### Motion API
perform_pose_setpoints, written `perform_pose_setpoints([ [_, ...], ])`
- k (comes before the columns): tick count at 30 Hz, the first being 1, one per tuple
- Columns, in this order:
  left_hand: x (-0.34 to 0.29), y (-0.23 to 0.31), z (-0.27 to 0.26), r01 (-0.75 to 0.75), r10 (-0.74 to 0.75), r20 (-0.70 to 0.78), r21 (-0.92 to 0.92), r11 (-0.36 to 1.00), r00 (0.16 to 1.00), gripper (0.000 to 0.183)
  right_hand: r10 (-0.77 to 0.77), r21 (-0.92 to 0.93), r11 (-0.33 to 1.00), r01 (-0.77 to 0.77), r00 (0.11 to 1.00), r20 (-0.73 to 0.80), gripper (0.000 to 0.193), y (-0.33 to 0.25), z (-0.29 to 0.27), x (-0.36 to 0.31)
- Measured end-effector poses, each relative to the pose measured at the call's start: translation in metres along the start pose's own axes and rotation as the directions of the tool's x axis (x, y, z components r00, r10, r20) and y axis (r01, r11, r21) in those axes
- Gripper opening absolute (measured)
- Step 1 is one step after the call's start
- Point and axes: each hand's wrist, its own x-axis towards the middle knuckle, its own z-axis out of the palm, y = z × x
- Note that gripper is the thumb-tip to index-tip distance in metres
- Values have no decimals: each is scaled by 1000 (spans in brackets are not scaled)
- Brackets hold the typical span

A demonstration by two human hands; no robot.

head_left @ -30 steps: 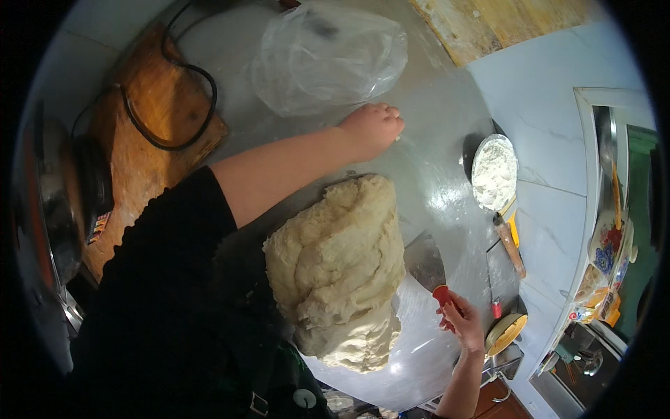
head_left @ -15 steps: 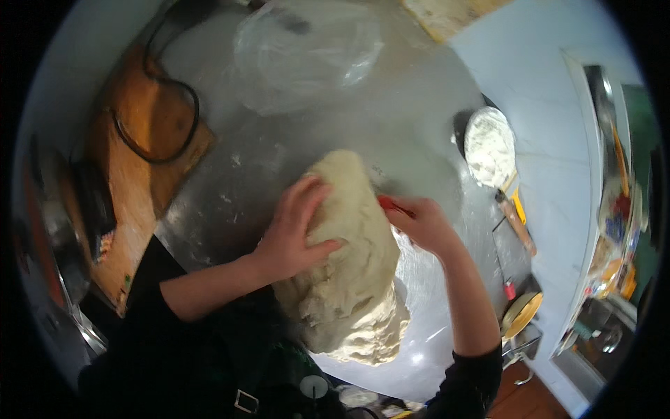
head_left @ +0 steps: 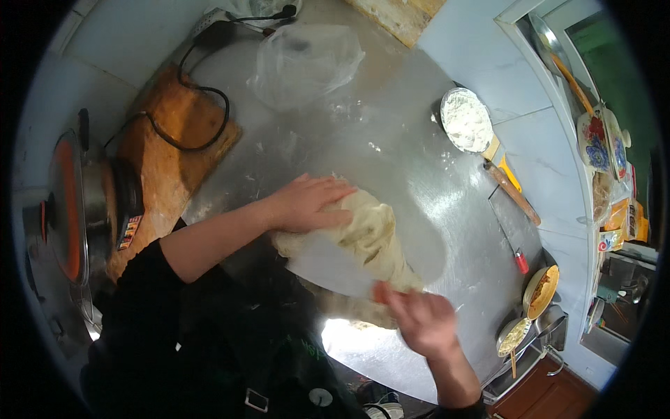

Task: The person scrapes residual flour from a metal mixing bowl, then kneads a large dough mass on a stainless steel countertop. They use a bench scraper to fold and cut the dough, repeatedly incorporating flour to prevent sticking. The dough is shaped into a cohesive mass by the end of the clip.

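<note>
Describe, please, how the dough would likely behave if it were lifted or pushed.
The dough would probably sag and stretch, given its soft folds. It is probably heavy, being a thick lump much bigger than the left hand on it. Its uneven shape makes rolling unlikely.

Exposure: moderate, uneven; I noted broad glare across the grey worktop (head_left: 436, 202) at picture right and a burnt-out white patch near its lower edge. Dark clothing (head_left: 209, 335): sank into near-black shadow. Right grip (head_left: 423, 322) and scraper (head_left: 331, 267): reached me smeared by motion. Bowl of white powder (head_left: 466, 120): was reasonably crisp. Rim: black vignette; wall tiles (head_left: 548, 157) bowed under fisheye distortion.
</note>
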Motion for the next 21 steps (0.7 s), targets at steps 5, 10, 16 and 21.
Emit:
perform_pose_setpoints([
  [5, -41, 12, 57, -44, 132, -255, 323, 945, 958, 81, 683, 377, 650, -660, 724, 91, 31, 50, 9, -93],
  [10, -67, -13, 111, -152, 360, -437, 442, 884, 824, 80, 584, 419, -154, -895, 259, 769, 29, 102, 31, -108],
  [16, -78, -43, 139, -200, 384, -484, 388, 900, 786, 75, 436, 207, -52, -977, 164, 885, 28, 141, 57, -21],
  [21, -84, -56, 159, -217, 382, -478, 366, 905, 791, 68, 290, 252, 183, -950, 297, 910, 30, 108, 114, 104],
])
